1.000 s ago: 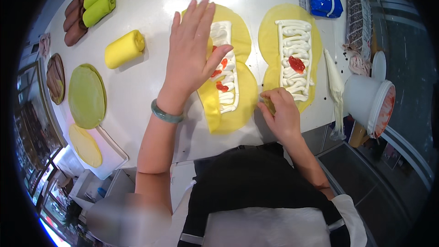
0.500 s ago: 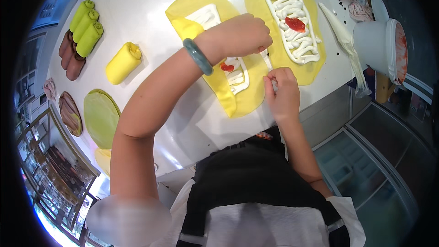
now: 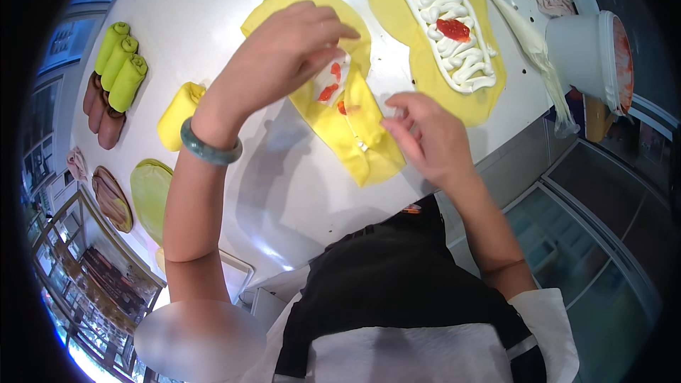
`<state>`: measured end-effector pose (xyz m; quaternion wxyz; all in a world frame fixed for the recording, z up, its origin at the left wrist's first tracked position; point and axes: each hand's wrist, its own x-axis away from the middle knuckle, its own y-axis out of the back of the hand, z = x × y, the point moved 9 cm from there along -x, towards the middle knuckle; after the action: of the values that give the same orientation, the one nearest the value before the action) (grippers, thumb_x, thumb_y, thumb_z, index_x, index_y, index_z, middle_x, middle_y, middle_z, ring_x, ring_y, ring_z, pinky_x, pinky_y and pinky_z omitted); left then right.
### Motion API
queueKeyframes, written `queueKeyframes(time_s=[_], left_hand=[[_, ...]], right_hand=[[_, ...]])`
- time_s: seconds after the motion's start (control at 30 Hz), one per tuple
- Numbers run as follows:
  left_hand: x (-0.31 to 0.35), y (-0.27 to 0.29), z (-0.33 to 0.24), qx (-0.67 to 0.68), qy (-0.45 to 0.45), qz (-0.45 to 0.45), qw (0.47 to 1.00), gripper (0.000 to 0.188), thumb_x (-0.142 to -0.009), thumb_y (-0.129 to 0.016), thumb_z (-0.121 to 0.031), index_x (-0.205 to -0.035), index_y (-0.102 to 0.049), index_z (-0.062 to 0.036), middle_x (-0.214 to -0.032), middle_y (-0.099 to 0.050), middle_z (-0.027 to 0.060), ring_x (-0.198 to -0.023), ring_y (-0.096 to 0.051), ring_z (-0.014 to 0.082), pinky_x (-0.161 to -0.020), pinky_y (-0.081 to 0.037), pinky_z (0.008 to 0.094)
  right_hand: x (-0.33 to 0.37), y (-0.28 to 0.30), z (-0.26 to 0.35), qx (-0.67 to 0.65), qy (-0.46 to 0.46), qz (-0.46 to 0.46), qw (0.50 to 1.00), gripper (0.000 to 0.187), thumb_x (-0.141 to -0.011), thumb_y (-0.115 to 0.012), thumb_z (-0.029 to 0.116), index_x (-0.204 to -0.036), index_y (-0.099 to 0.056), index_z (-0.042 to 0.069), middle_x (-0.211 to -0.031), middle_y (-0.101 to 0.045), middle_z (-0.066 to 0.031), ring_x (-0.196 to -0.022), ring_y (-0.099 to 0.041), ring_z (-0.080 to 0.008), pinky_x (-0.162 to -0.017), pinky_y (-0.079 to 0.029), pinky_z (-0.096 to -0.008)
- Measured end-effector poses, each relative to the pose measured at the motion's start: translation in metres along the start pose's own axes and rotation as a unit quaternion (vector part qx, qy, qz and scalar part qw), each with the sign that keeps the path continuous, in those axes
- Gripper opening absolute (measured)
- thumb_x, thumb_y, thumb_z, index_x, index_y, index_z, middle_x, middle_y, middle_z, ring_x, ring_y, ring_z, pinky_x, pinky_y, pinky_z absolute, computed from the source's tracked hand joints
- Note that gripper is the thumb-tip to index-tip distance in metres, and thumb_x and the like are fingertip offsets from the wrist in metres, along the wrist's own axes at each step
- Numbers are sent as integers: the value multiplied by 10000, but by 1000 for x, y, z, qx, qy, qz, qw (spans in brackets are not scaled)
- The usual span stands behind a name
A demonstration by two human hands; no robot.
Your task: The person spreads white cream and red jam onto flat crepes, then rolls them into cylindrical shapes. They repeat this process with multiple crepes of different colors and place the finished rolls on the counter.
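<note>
In front of me lies a yellow crepe sheet (image 3: 374,159) with its long sides folded inward over the filling. Red bits and a whitish patch (image 3: 330,88) show at its middle. My left hand (image 3: 294,42), with a green bangle on the wrist, hovers over the crepe's far part, fingers stretched out and apart. I see nothing held in it. My right hand (image 3: 433,138) is beside the crepe's right edge, thumb and forefinger apart, the other fingers bent. To the right lies another yellow crepe (image 3: 425,74), flat, topped with zigzag white cream (image 3: 445,21) and a red dollop (image 3: 452,30).
At left are a yellow roll (image 3: 177,117), green rolls (image 3: 128,81), brown rolls (image 3: 106,128) and a green crepe stack (image 3: 151,195). A filled piping bag (image 3: 525,39) and a white bucket (image 3: 578,53) stand at the table's (image 3: 298,195) right side.
The crepe's right side is now folded over the cream. My left hand has moved left and drawn back; my right hand has come slightly nearer and its fingers have parted.
</note>
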<state>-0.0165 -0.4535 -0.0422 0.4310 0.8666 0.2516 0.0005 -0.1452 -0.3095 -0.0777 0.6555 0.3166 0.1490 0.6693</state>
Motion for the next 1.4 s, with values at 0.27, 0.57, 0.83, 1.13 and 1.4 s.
queueKeyframes(time_s=[0.27, 0.57, 0.83, 1.13, 1.4], left_hand=[[-65, -48, 67, -158, -18, 64, 985, 141, -854, -699, -43, -986, -659, -68, -937, -692, 66, -940, -662, 304, -831, -534, 422], [-31, -2, 63, -98, 5, 54, 994, 31, -852, -724, -99, -878, -716, -85, -964, -668, 60, -981, -625, 279, -864, -523, 395], [59, 32, 54, 26, 161, -197, 967, 362, -950, -628, 11, -1300, -674, -72, -1307, -639, 108, -1235, -577, 299, -1068, -468, 386], [91, -52, 48, -179, 308, -171, 919, 850, -1024, -575, -493, -1575, -333, 107, -1669, -291, 296, -1576, -244, 427, -1279, -164, 561], [109, -78, 10, -145, 314, -126, 930, 857, -1027, -553, -478, -1616, -262, 71, -1704, -210, 279, -1595, -194, 416, -1289, -138, 552]], right_hand=[[-106, -5, -11, 174, -58, -94, 979, 203, -925, -752, 201, -1028, -666, 49, -974, -677, -102, -826, -703, -257, -726, -551, -380], [-99, -32, 2, -193, -58, -36, 979, 133, -936, -719, 1, -1025, -621, 5, -895, -570, 30, -774, -521, -32, -693, -474, -182], [-105, -36, 25, -144, -9, 30, 989, 242, -970, -727, 113, -1165, -626, 9, -1002, -619, -46, -835, -608, -118, -759, -529, -267], [-123, -73, 35, 135, 287, 90, 944, 1069, -963, -475, 759, -1625, -258, -50, -1697, -217, -295, -1594, -171, -435, -1298, -146, -510], [-81, -75, 14, 224, 296, 89, 924, 1109, -937, -487, 779, -1632, -234, -46, -1700, -190, -304, -1590, -183, -444, -1287, -161, -543]])
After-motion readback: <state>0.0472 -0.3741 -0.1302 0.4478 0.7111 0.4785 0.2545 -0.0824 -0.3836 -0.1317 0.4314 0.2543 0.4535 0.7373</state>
